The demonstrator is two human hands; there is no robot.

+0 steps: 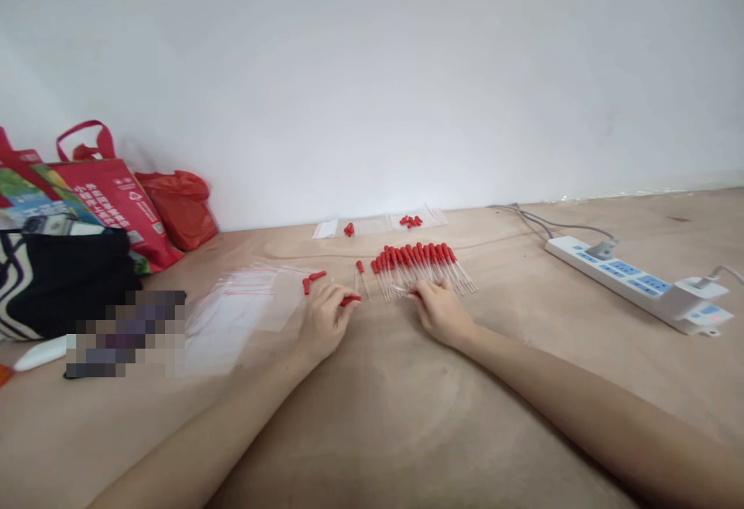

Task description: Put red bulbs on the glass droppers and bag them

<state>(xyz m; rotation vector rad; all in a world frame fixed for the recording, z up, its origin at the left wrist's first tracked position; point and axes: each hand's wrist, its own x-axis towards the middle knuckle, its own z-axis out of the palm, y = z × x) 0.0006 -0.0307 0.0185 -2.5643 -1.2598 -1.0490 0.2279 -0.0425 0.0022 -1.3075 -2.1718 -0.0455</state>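
Observation:
My left hand [326, 321] is closed in a pinch on a red rubber bulb [350, 300], just above the wooden table. My right hand [445, 314] pinches a thin clear tube [399, 290] pointing left, toward the bulb; a gap separates the two. Beyond my right hand lies a row of droppers [415, 256], red bulbs at the far end and clear stems toward me. One separate dropper [359, 267] lies between the hands. Loose red bulbs [307, 286] rest just past my left hand.
Clear plastic bags [238, 292] with thin tubes lie at left. More red bulbs [411, 221] sit on a bag by the wall. A white power strip [633, 280] with cords stands at right. Red bags [116, 207] and a black cloth bag [75, 276] occupy the far left.

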